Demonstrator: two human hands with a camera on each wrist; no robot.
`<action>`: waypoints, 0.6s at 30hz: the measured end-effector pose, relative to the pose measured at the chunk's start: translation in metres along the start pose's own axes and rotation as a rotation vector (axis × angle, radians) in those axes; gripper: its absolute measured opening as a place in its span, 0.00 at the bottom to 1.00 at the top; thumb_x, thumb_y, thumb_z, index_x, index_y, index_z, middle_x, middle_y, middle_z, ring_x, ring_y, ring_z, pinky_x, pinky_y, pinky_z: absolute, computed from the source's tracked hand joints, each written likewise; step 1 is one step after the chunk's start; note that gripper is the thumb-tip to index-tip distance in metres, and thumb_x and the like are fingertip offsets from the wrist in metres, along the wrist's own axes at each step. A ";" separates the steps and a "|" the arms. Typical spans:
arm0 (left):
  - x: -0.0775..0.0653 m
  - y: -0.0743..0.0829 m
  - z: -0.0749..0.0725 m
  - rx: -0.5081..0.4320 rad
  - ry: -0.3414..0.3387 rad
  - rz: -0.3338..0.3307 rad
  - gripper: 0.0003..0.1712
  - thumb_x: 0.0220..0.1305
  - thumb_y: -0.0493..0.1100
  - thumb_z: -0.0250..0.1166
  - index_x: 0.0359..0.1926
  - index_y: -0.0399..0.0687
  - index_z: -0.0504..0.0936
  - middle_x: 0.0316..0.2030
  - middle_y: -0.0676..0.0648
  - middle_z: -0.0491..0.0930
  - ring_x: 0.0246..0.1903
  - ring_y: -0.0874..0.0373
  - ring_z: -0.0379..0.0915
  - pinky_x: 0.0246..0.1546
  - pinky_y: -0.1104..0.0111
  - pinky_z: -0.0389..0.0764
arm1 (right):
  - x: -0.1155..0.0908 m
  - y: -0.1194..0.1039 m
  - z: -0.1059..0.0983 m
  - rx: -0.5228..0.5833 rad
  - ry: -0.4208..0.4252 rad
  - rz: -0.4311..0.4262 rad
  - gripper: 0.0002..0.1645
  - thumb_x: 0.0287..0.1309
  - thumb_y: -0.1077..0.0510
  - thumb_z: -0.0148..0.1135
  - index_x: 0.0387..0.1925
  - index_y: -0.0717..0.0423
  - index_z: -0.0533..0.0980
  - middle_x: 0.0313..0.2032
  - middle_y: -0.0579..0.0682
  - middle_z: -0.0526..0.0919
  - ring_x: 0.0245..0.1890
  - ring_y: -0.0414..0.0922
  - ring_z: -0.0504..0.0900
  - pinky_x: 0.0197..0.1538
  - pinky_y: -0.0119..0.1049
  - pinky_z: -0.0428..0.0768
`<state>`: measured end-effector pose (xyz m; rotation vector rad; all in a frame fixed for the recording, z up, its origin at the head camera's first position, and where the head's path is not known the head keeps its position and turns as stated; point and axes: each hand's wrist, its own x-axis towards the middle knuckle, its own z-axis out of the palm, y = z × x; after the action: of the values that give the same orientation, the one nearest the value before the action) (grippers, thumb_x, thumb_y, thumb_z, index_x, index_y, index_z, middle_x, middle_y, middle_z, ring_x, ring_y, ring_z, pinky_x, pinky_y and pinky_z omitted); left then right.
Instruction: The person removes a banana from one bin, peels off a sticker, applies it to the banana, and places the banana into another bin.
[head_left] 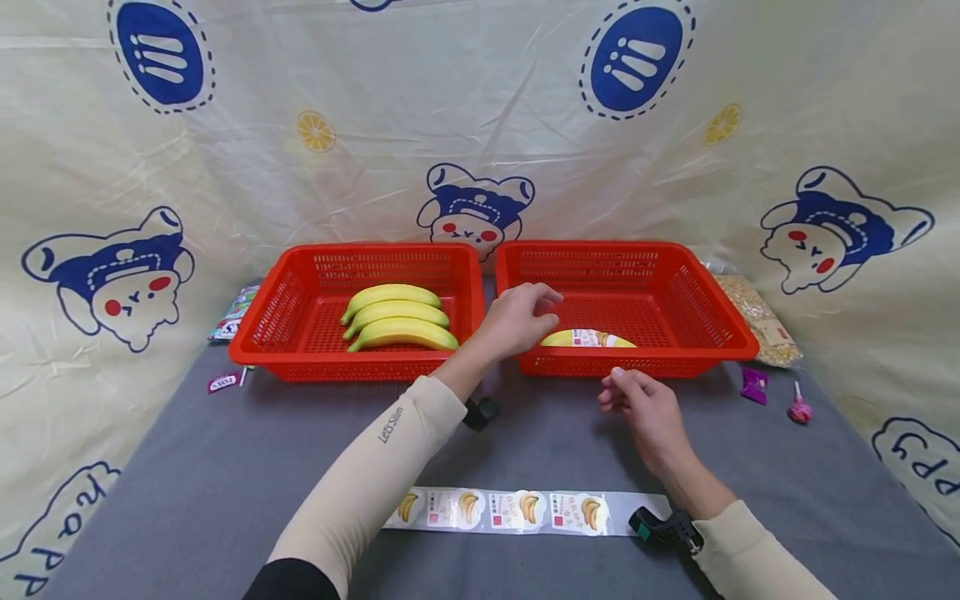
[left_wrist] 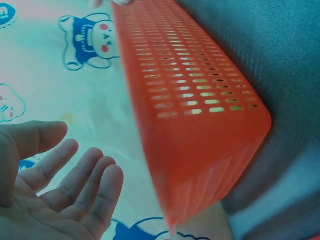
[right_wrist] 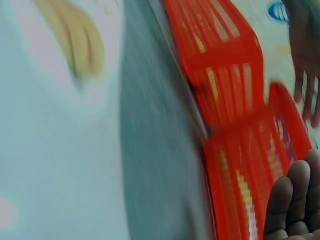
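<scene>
My left hand [head_left: 521, 317] hovers over the near left corner of the right red basket [head_left: 630, 361], its fingers loosely bent and nothing in them. In the left wrist view the same hand [left_wrist: 65, 185] shows spread fingers beside the basket wall [left_wrist: 200, 145]. Inside that basket lies a banana [head_left: 558, 339] with a printed label [head_left: 588, 337] on it, partly hidden by the front rim. Just in front of this rim is my right hand [head_left: 641, 408], empty, fingers relaxed. Three bananas [head_left: 401, 318] lie side by side in the left red basket [head_left: 300, 367].
A strip of banana-picture labels [head_left: 517, 511] lies on the grey cloth near me, partly under my left arm. Wrapped candy [head_left: 754, 386], a lollipop [head_left: 800, 408] and a bag of grains [head_left: 761, 321] sit at the right. Another packet [head_left: 234, 315] and a small lollipop [head_left: 223, 382] are at the left.
</scene>
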<state>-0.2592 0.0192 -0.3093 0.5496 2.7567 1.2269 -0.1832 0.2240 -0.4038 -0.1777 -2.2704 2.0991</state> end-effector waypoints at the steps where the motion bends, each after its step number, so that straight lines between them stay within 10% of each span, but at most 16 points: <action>1: -0.004 -0.002 -0.004 -0.008 0.008 0.003 0.20 0.61 0.45 0.62 0.55 0.56 0.76 0.54 0.52 0.77 0.50 0.59 0.73 0.51 0.67 0.77 | -0.002 0.000 0.007 -0.044 -0.011 -0.029 0.22 0.64 0.44 0.54 0.41 0.61 0.76 0.25 0.39 0.83 0.28 0.37 0.81 0.40 0.32 0.80; 8: -0.022 -0.024 -0.034 -0.042 0.098 -0.009 0.20 0.61 0.45 0.62 0.56 0.56 0.76 0.53 0.51 0.77 0.51 0.57 0.73 0.51 0.65 0.77 | -0.014 -0.002 0.055 -0.219 -0.132 -0.270 0.18 0.62 0.52 0.58 0.49 0.58 0.75 0.38 0.53 0.83 0.34 0.44 0.80 0.39 0.34 0.81; 18: -0.031 -0.089 -0.091 0.011 0.167 -0.180 0.23 0.63 0.46 0.60 0.59 0.51 0.73 0.58 0.44 0.73 0.58 0.47 0.67 0.57 0.55 0.71 | -0.008 -0.014 0.123 -0.338 -0.278 -0.267 0.38 0.58 0.54 0.62 0.68 0.50 0.59 0.58 0.57 0.75 0.49 0.49 0.79 0.49 0.36 0.77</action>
<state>-0.2751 -0.1101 -0.3151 0.2018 2.8725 1.2697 -0.1895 0.1006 -0.3997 0.4107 -2.6146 1.6893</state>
